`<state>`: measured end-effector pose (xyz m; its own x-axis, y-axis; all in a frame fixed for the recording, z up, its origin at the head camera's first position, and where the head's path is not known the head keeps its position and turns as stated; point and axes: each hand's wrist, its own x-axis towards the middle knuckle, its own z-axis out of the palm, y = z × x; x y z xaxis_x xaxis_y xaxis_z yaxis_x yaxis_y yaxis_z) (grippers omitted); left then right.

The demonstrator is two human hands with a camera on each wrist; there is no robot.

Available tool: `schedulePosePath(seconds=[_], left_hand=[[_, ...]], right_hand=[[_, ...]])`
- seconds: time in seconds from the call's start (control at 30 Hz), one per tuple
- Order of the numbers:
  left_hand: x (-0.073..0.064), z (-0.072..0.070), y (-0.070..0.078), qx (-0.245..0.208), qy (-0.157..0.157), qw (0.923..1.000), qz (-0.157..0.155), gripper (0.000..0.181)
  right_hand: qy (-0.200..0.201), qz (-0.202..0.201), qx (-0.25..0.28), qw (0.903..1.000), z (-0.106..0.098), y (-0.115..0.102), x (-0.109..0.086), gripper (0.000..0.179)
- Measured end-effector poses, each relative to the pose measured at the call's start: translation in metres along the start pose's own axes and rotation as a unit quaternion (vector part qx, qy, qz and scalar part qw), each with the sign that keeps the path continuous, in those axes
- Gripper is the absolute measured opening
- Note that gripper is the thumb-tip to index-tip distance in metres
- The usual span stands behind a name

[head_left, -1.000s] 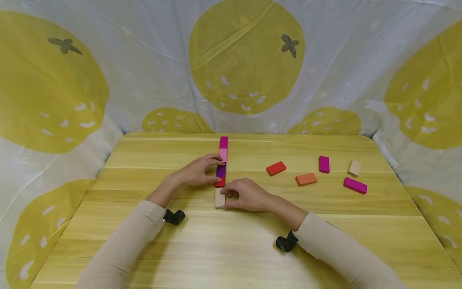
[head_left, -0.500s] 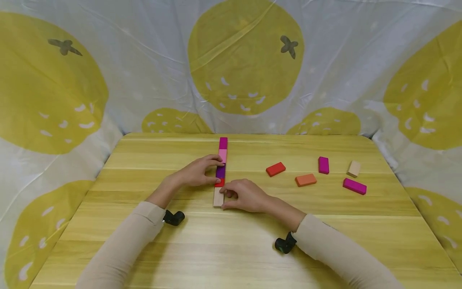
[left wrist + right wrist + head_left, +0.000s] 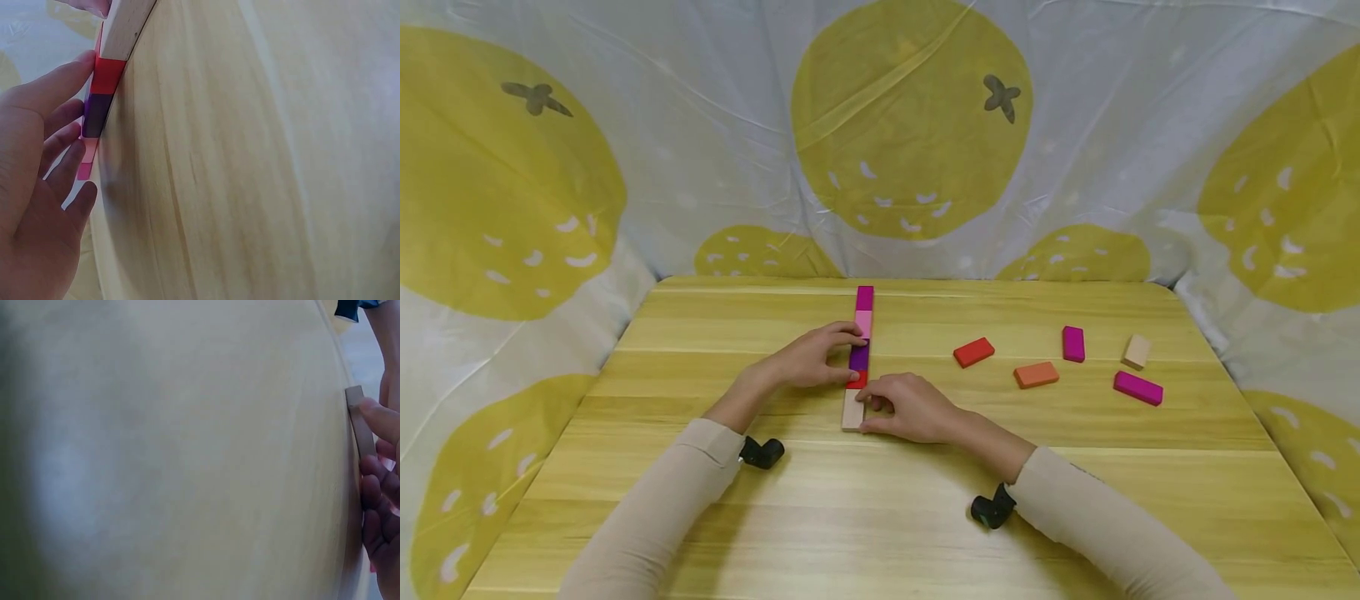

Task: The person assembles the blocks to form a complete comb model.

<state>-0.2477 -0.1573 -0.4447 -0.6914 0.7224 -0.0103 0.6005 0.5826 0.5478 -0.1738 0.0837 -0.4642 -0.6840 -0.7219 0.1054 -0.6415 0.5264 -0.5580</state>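
Note:
A straight row of flat blocks runs away from me in the head view: a plain wooden block [image 3: 853,409] nearest, then a red block [image 3: 857,379], a purple block [image 3: 859,357], a pink block [image 3: 864,322] and a magenta block [image 3: 865,298] at the far end. My right hand [image 3: 917,407] holds the wooden block between thumb and curled fingers, from its right side. From the left, my left hand [image 3: 808,357] rests on the row with extended fingers, its thumb on the red block and fingertips at the purple one. The wooden block's end meets the red block in the left wrist view.
On the right of the wooden table [image 3: 820,517] lie loose blocks: a red one [image 3: 973,352], an orange one [image 3: 1036,375], a magenta one [image 3: 1073,343], another magenta one [image 3: 1138,387] and a plain one [image 3: 1137,352]. A lemon-patterned cloth [image 3: 730,142] hangs behind.
The plain wooden block has shifted slightly left, with my right hand following, so its near end now lies a little left of before. My left hand has stayed in place.

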Motion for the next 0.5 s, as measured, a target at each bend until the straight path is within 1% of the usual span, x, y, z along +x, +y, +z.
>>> schedulePosePath(seconds=[0.27,0.5], left_hand=[[0.0001,0.0009,-0.0021,-0.001,0.001,1.0,-0.002,0.058],[-0.0006,0.0011,-0.0011,-0.003,0.004,1.0,-0.001,0.058]], right_hand=[[0.005,-0.001,-0.006,1.0,0.0007,0.0,-0.0001,0.036],[0.016,-0.004,-0.009,0.9998,0.0016,0.0009,-0.0006,0.035]])
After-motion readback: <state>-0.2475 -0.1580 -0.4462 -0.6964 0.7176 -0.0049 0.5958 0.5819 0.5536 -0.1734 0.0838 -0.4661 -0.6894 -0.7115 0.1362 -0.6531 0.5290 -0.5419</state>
